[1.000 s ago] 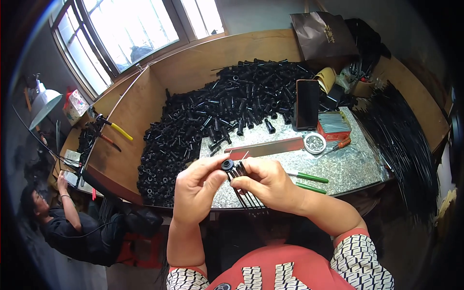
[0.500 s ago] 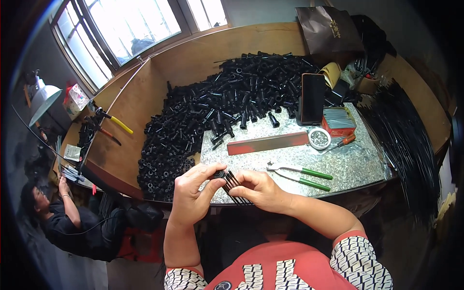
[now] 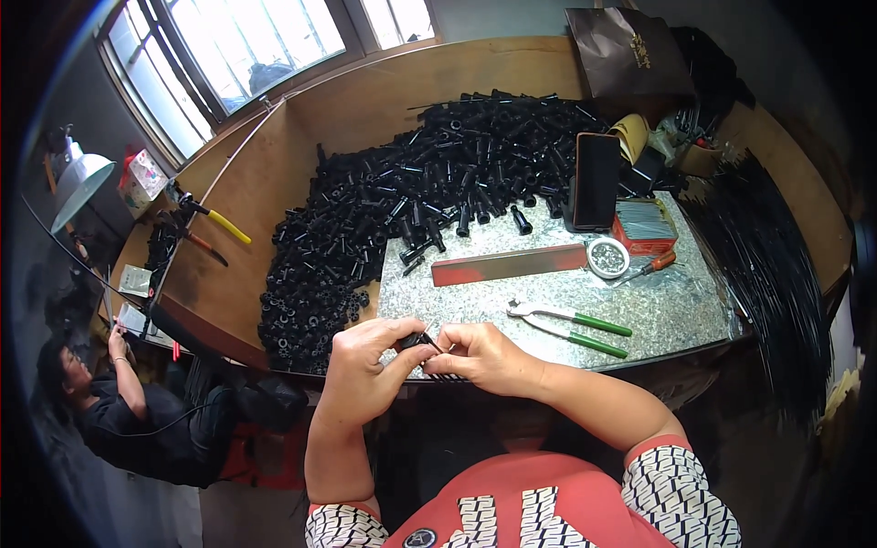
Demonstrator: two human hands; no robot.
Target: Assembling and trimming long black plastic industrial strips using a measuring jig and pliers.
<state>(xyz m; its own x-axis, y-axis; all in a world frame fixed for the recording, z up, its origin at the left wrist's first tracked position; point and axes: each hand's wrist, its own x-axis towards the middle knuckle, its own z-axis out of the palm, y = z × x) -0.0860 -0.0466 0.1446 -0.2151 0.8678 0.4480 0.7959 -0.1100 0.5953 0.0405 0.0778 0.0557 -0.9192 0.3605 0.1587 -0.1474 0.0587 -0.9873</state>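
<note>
Close together at the table's front edge, both hands work on small black parts. My left hand (image 3: 365, 362) pinches a short black cylindrical piece (image 3: 412, 341) between thumb and fingers. My right hand (image 3: 489, 359) is closed on several thin black rods (image 3: 445, 375), whose ends show below its thumb. One rod tip points toward the black piece; whether it enters it is hidden by the fingers. Just beyond my right hand lie pliers with green handles (image 3: 598, 335), slightly spread, on the speckled tabletop (image 3: 438, 310).
A large heap of black tubular parts (image 3: 438, 183) fills the wooden-walled bench. A reddish metal bar (image 3: 507, 265), a phone on a stand (image 3: 594, 183), a dish of small bits (image 3: 607, 258) and a screwdriver (image 3: 660, 262) lie beyond. Long black rods (image 3: 776, 292) hang right. Another person (image 3: 146, 411) sits at left.
The rods in my right hand have tilted and now show less below the fingers. Both hands stay close together; the whole view has shifted slightly.
</note>
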